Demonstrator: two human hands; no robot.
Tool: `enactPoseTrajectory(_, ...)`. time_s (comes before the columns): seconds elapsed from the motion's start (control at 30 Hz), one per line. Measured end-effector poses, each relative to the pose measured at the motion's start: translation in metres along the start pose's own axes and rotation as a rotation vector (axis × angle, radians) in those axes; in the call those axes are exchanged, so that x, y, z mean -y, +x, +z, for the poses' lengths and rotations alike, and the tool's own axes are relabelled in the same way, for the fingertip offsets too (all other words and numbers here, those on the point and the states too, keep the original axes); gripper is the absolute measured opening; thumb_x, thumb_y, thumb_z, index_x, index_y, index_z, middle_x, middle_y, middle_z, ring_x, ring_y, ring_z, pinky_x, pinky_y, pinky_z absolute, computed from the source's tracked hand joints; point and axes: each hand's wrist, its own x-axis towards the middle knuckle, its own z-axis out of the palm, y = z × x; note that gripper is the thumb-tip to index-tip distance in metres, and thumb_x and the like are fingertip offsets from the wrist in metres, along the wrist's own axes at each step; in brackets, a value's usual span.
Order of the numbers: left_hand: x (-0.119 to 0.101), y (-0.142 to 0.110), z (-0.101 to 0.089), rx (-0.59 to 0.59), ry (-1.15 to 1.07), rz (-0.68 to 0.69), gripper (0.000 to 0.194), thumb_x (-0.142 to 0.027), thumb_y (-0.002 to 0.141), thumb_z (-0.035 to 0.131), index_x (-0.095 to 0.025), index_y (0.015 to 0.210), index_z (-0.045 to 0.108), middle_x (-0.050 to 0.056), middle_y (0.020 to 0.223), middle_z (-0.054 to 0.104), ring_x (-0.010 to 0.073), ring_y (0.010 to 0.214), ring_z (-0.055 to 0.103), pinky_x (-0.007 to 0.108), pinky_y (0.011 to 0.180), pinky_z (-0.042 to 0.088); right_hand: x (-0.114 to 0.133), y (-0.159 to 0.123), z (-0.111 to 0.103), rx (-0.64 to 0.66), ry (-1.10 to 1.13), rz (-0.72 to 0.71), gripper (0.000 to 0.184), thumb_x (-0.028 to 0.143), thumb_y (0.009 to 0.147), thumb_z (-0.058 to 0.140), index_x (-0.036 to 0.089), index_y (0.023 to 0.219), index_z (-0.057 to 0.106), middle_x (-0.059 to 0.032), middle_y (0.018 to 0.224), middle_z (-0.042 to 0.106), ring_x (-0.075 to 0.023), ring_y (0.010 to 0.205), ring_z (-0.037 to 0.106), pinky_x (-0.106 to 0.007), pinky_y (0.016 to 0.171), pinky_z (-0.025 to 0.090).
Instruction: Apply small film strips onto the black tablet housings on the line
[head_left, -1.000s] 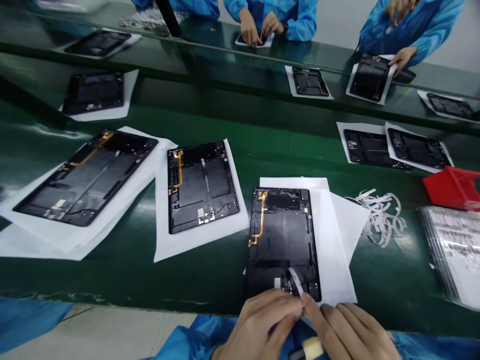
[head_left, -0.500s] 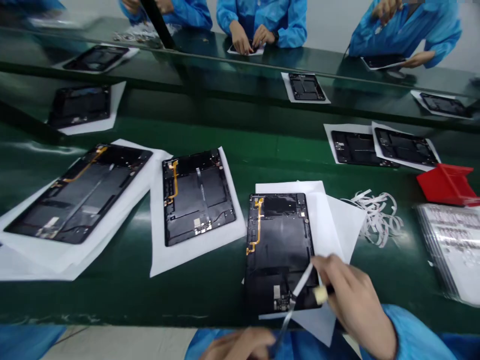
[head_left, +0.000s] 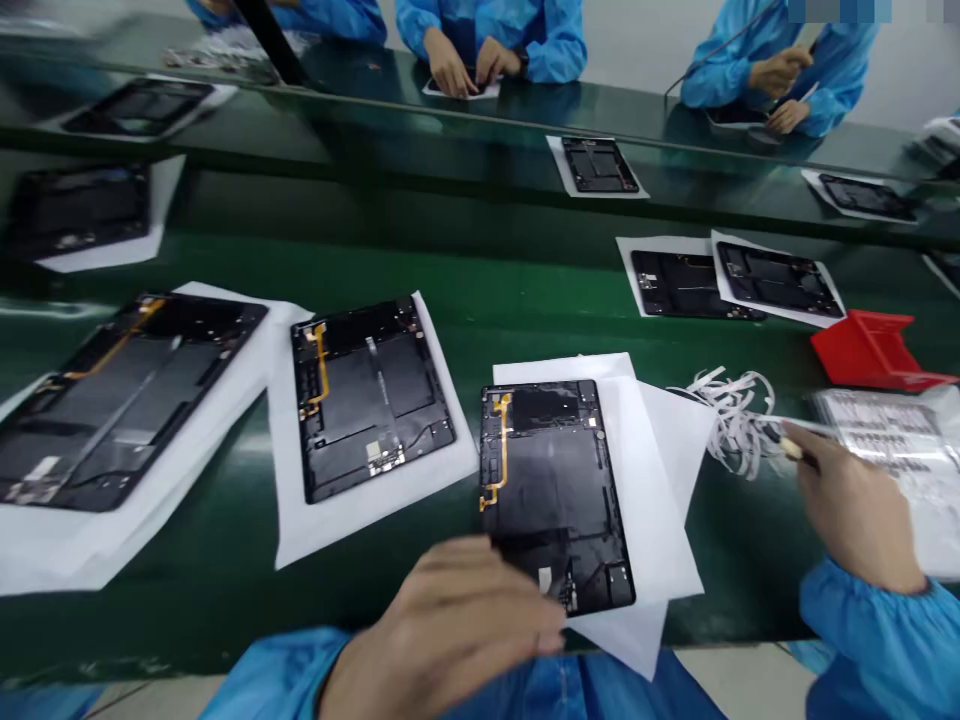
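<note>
A tablet back housing (head_left: 555,490), black with an orange flex cable (head_left: 504,440) along its left side, lies in front of me on white sheets (head_left: 652,500). My left hand (head_left: 450,630), blurred, reaches over its lower left corner with fingers stretched out. No object shows in that hand, and its palm side is hidden. Off to the right, my right hand (head_left: 851,500) is closed on a small dark tool with a cream tip (head_left: 791,448). A thin white strip (head_left: 802,425) passes by its fingertips, beside a tangle of white strips (head_left: 739,415).
Two more housings (head_left: 375,400) (head_left: 127,400) lie on paper to the left. A red bin (head_left: 874,350) and stacked clear trays (head_left: 892,440) stand at right. Behind a raised shelf edge (head_left: 450,115), people in blue sleeves work on similar parts.
My right hand has moved right with the tool and white strip, from the housing to the strip pile. The left hand has risen over the housing's lower left. The view has shifted right.
</note>
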Motion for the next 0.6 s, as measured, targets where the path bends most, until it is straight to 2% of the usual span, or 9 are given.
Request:
enactPoseTrajectory(0.03,0.010,0.011,-0.002,-0.066,0.016,0.017,0.010,-0.016,0.091,0.064,-0.019,0.100,0.068,0.000,0.079,0.070,0.0109,0.069,0.066,0.022,0.067,0.052,0.003,0.001,-0.004,-0.004,-0.031,0.011,0.037,0.017,0.087,0.048,0.017,0.119,0.066,-0.0121,0.077,0.072,-0.0234,0.045,0.058,-0.033,0.042,0.034)
enactPoseTrajectory(0.1,0.030,0.034,-0.001,-0.213,0.044,0.008,0.007,-0.016,0.087,0.068,-0.017,0.092,0.072,0.003,0.081,0.066,0.0109,0.070,0.063,0.021,0.064,0.051,0.028,0.004,-0.014,-0.064,0.082,0.012,0.039,0.016,0.088,0.049,0.013,0.124,0.064,-0.0160,0.084,0.072,-0.0275,0.056,0.064,-0.036,0.046,0.040)
enactPoseTrajectory(0.17,0.048,0.053,0.002,-0.285,0.040,-0.030,0.005,-0.019,0.083,0.073,-0.017,0.087,0.074,0.003,0.083,0.062,0.0107,0.072,0.060,0.021,0.063,0.049,0.070,0.012,-0.024,-0.045,0.440,-0.114,0.032,0.019,0.091,0.049,0.018,0.118,0.067,-0.0139,0.095,0.072,-0.0291,0.082,0.069,-0.036,0.063,0.052)
enactPoseTrajectory(0.2,0.056,0.060,0.004,-0.296,0.030,-0.048,0.006,-0.020,0.082,0.074,-0.017,0.086,0.075,0.003,0.083,0.060,0.0110,0.073,0.059,0.021,0.063,0.049,0.093,0.018,-0.027,0.056,0.642,-0.220,0.028,0.022,0.092,0.050,0.021,0.114,0.068,-0.0105,0.095,0.072,-0.0263,0.085,0.069,-0.034,0.066,0.053)
enactPoseTrajectory(0.23,0.063,0.065,0.006,-0.298,0.018,-0.069,0.006,-0.021,0.081,0.075,-0.018,0.086,0.075,0.002,0.084,0.060,0.0115,0.075,0.059,0.022,0.065,0.049,0.114,0.025,-0.027,0.246,0.791,-0.284,0.026,0.026,0.092,0.054,0.023,0.113,0.068,-0.0083,0.098,0.071,-0.0234,0.086,0.068,-0.031,0.069,0.054)
enactPoseTrajectory(0.27,0.068,0.068,0.007,-0.300,0.004,-0.089,0.005,-0.021,0.081,0.075,-0.018,0.085,0.075,0.002,0.085,0.060,0.0120,0.077,0.059,0.023,0.067,0.049,0.132,0.032,-0.026,0.387,0.895,-0.306,0.023,0.030,0.091,0.059,0.023,0.111,0.069,-0.0069,0.098,0.070,-0.0210,0.085,0.068,-0.029,0.067,0.053)
enactPoseTrajectory(0.33,0.076,0.072,0.009,-0.307,-0.030,-0.132,0.004,-0.022,0.081,0.075,-0.018,0.083,0.075,0.002,0.084,0.060,0.0127,0.078,0.059,0.025,0.070,0.048,0.158,0.046,-0.016,0.533,1.051,-0.290,0.021,0.037,0.086,0.067,0.022,0.099,0.071,-0.0040,0.090,0.069,-0.0170,0.076,0.065,-0.026,0.062,0.050)
enactPoseTrajectory(0.47,0.086,0.071,0.007,-0.291,-0.134,-0.248,0.011,-0.026,0.080,0.076,-0.017,0.085,0.074,0.003,0.082,0.065,0.0137,0.076,0.060,0.025,0.067,0.047,0.171,0.060,0.010,0.639,1.199,-0.277,0.024,0.040,0.085,0.067,0.018,0.075,0.068,0.0003,0.071,0.061,-0.0126,0.063,0.055,-0.024,0.055,0.041)
enactPoseTrajectory(0.6,0.095,0.070,0.005,-0.302,-0.211,-0.309,0.013,-0.027,0.084,0.072,-0.016,0.079,0.073,0.003,0.076,0.066,0.0129,0.070,0.058,0.024,0.062,0.045,0.173,0.060,0.024,0.686,1.228,-0.290,0.022,0.034,0.086,0.066,0.017,0.073,0.064,0.0017,0.069,0.059,-0.0118,0.063,0.053,-0.024,0.056,0.040)
